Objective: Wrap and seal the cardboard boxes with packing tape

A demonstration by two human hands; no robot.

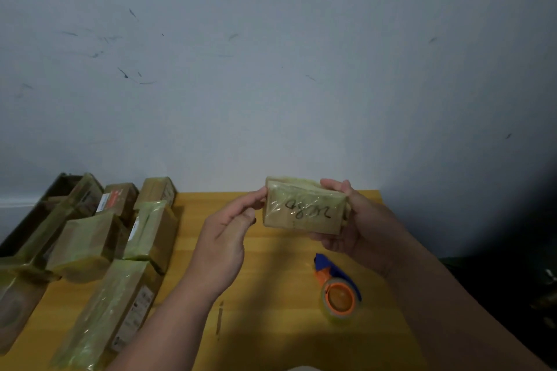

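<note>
A small cardboard box (304, 209) wrapped in shiny clear tape, with black handwriting on its near face, is held up above the yellow table (271, 280). My right hand (346, 220) grips its right end, thumb over the top edge. My left hand (232, 226) pinches its left edge with curled fingers. A tape dispenser (337, 289) with a blue handle, an orange core and a clear tape roll lies on the table below my right hand.
Several tape-wrapped cardboard boxes (90, 244) lie piled at the table's left side, one long box (114, 313) nearest me. A dark tray (57, 186) stands at the back left. A pale wall rises behind the table. The table's right edge drops into darkness.
</note>
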